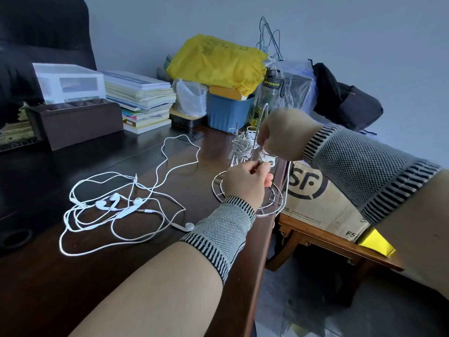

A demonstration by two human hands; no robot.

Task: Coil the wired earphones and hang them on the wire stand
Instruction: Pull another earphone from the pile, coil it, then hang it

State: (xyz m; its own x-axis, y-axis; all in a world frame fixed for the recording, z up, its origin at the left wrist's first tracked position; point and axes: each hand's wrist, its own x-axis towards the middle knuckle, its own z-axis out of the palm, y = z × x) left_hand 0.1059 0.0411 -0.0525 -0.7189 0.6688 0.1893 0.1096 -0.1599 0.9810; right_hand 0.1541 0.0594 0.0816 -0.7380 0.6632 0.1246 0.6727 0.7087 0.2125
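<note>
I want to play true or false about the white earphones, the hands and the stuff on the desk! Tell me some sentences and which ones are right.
1. Both hands hold a small coiled bundle of white earphone cord at the silver wire stand. True: the left hand pinches it from below and the right hand from above.
2. The dark wooden desk has no more earphones on it. False: a loose tangle of white earphones lies to the left of the stand.
3. A coiled white bundle already hangs on the stand. True.
4. The crumpled plastic bag above the blue bin is red. False: it is yellow.
5. The brown cardboard box sits on the desk. False: it rests on a lower wooden piece beside the desk.
</note>
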